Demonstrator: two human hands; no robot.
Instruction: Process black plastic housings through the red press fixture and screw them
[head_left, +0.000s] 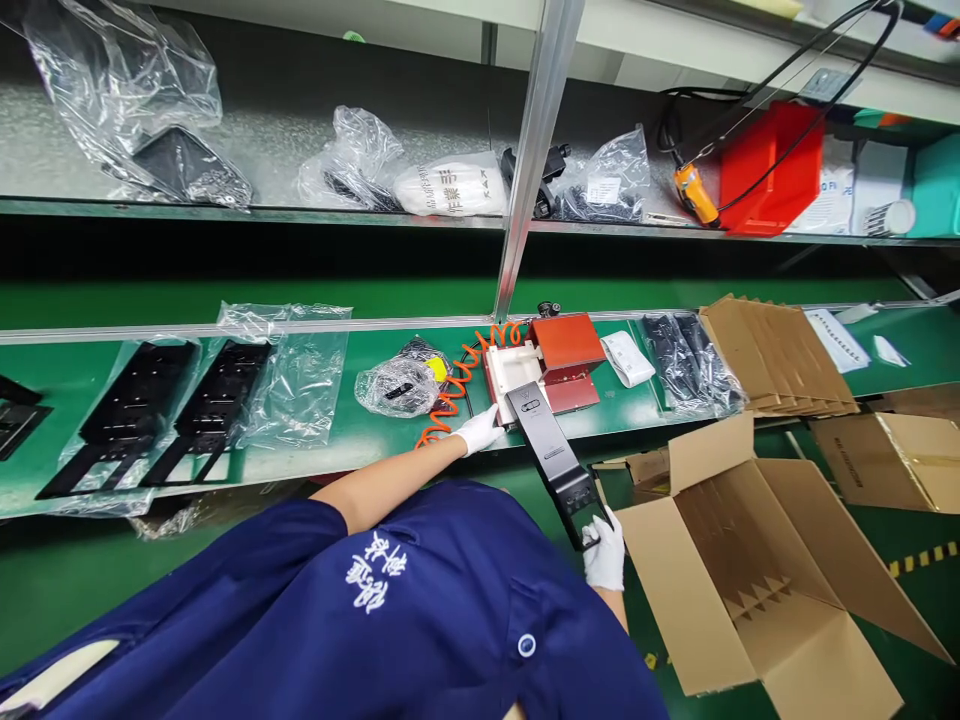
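Observation:
My right hand (604, 555), in a white glove, is closed around the lower end of a long black plastic panel (549, 440). The panel slants up and left, its upper end over the front of a red press fixture (568, 350) with a white nest (516, 368). At the fixture's front left corner rests my left hand (480, 432), also gloved. Its fingers reach toward the nest and appear to hold nothing, though their tips are partly hard to make out. An orange coiled hose (457, 385) runs just beyond that hand.
Two black bracket-like panels (139, 393) lie on plastic bags at the left of the green bench. A bagged part (403, 385) sits beside the hose. Flat cardboard dividers (776, 355) lie at right, above an open carton (697, 610). An orange tool (696, 193) hangs overhead.

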